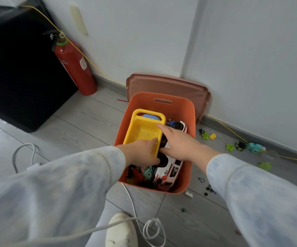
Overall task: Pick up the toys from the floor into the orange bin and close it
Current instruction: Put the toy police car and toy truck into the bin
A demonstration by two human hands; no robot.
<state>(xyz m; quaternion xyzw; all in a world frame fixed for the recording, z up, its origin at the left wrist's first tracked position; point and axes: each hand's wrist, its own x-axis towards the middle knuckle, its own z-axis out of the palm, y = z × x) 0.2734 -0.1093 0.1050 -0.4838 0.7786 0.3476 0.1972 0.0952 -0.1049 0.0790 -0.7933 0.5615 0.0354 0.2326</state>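
Note:
The orange bin (162,97) stands open in the room's corner. Its brownish lid (167,84) leans against the wall behind it. A yellow toy truck bed (142,130) with black wheels lies inside the bin, over a white police car (172,168) and several small toys. My left hand (142,152) grips the yellow truck's near end. My right hand (181,143) lies on the truck's right side, index finger on its rim, thumb near a wheel. On the floor to the right lie green flower pieces (230,147), a yellow brick (213,136) and a teal toy (254,147).
A red fire extinguisher (74,66) stands left of the bin beside a black cabinet (19,68). A yellow cable (233,132) runs along the skirting. White cords (144,221) cross the floor near my shoe (121,230). Small black beads (209,189) and a white brick (189,194) lie beside the bin.

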